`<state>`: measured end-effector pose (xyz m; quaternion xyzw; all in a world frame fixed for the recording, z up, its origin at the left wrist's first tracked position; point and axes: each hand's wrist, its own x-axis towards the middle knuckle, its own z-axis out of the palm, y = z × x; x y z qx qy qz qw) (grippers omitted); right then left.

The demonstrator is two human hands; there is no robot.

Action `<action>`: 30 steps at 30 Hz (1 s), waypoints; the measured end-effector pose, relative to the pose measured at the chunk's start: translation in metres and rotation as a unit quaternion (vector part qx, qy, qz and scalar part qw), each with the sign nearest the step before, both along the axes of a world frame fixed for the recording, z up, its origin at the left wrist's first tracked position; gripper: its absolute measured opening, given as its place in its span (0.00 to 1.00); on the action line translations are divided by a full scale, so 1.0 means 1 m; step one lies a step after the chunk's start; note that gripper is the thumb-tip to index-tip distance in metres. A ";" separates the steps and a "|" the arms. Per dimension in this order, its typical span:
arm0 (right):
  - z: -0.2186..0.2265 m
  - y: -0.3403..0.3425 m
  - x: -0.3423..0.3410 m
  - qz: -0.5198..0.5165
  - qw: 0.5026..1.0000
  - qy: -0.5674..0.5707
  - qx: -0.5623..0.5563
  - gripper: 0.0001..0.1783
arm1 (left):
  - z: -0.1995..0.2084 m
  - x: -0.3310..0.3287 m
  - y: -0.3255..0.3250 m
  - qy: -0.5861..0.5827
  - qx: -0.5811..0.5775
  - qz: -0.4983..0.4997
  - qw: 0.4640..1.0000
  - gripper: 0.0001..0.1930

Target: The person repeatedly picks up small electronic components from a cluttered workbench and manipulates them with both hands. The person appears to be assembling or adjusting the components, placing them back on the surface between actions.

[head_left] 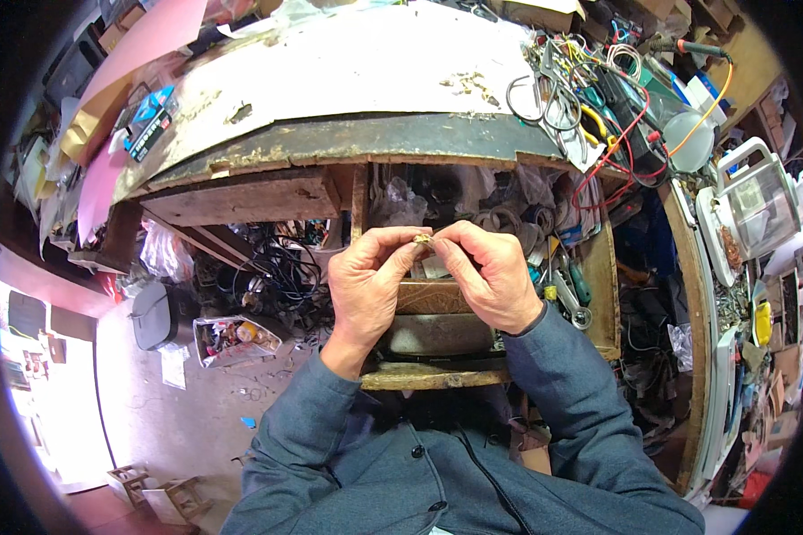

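Observation:
Between my two hands, over an open wooden drawer, is a small brass-coloured metal piece (422, 239), too small to make out its kind. My left hand (366, 276) pinches it from the left with thumb and forefinger. From the right, my right hand (492, 275) closes its thumb and forefinger at the same piece; the fingertips of both hands almost meet there. Below the hands the drawer (437, 381) holds a brown patterned box (433, 297) and a grey rounded object (442, 334).
A bench with a white sheet (357, 76) spans the far side, with small brass-coloured bits (471, 87) on it. Scissors (553, 98), yellow-handled pliers (595, 125) and red test leads (629, 134) crowd its right end. Tangled black cables (281, 272) hang left; a bin (162, 315) stands on the floor.

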<state>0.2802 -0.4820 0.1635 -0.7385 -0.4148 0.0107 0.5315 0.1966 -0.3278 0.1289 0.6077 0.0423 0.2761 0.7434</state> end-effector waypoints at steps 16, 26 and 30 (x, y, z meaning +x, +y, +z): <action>0.003 0.003 -0.007 -0.030 1.000 0.007 0.002 0.06 | -0.002 -0.002 -0.004 0.013 0.119 0.076 0.990 0.07; -0.002 0.010 -0.020 -0.090 0.996 -0.010 0.003 0.06 | -0.003 0.002 -0.007 0.028 0.095 0.085 0.991 0.06; -0.014 0.011 -0.016 -0.099 0.990 -0.105 -0.001 0.06 | -0.001 0.004 -0.007 0.026 0.166 0.118 0.979 0.05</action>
